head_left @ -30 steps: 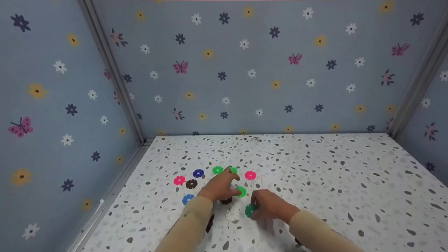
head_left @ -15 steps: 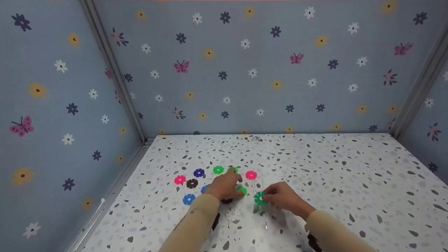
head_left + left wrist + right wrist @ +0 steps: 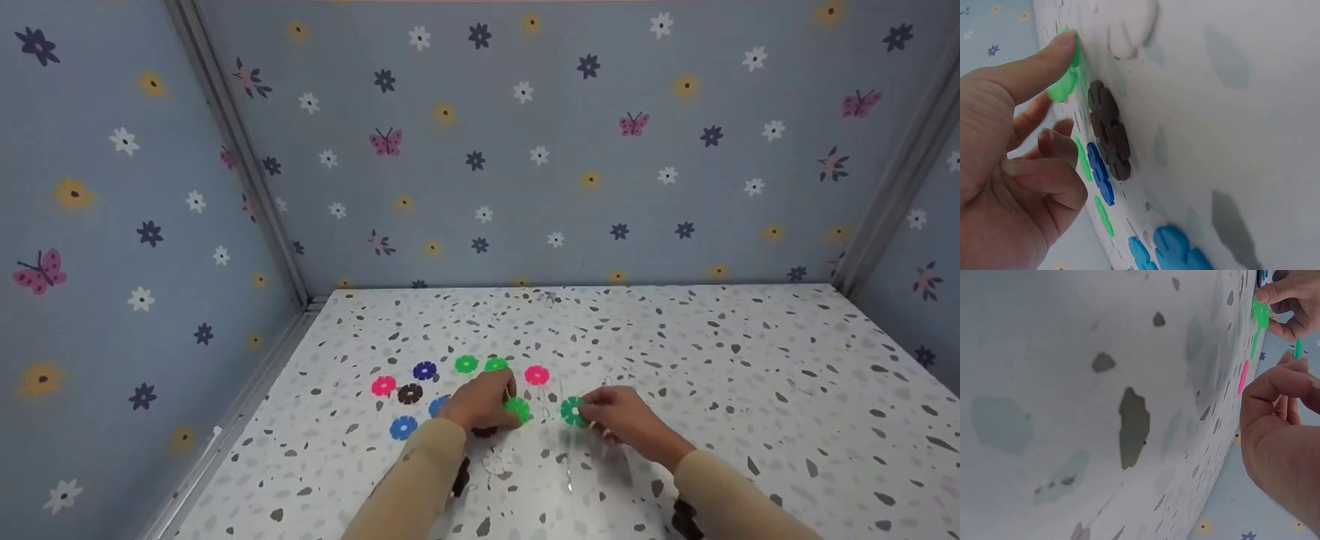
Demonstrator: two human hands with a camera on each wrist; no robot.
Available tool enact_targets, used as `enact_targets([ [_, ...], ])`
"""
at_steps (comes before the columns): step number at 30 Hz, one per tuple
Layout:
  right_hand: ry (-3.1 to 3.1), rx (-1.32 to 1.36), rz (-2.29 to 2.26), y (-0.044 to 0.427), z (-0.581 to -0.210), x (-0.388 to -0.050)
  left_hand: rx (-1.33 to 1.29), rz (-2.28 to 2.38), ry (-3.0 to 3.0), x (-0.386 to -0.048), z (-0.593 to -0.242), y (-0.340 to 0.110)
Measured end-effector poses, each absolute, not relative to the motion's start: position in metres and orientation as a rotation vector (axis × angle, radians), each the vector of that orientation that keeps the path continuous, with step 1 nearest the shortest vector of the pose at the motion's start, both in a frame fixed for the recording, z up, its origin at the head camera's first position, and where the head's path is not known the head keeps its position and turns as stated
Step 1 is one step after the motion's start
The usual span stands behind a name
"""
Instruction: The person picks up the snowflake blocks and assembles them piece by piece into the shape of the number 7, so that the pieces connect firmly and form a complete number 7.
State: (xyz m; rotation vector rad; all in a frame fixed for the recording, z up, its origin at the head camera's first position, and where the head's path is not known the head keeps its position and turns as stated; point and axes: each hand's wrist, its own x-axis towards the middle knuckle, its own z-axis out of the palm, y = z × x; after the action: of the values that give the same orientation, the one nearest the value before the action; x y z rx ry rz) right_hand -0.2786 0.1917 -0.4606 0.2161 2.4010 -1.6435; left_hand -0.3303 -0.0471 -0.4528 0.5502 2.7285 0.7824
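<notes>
A pale blue back wall (image 3: 480,90) carries white, yellow and dark flowers and pink butterflies (image 3: 633,125). Matching left wall (image 3: 97,337) and right wall (image 3: 930,330) meet it at grey corner posts (image 3: 240,142). The white tabletop (image 3: 720,390) is speckled with grey flecks.

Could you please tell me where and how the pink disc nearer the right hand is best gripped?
I'd pinch the pink disc by opposite edges of its notched rim, coming from above on its right. It lies flat on the table, so the rim seems the likeliest hold, and the left hand, holding a bright green disc, is at its near left.
</notes>
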Motion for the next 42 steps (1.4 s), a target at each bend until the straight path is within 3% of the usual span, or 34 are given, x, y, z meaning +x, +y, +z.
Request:
enact_targets([
  [9, 2.406, 0.222, -1.664, 0.194, -0.461, -0.28, 0.672, 1.064, 2.718, -0.323, -0.452, -0.043],
  [21, 2.364, 0.209, -1.699, 0.192, -0.462, -0.28, 1.051, 1.187, 2.73, -0.308, -0.449, -0.033],
  [42, 2.081, 0.071, -1.936, 0.198, -0.458, -0.274, 1.19, 1.424, 2.62, -0.299, -0.45, -0.015],
])
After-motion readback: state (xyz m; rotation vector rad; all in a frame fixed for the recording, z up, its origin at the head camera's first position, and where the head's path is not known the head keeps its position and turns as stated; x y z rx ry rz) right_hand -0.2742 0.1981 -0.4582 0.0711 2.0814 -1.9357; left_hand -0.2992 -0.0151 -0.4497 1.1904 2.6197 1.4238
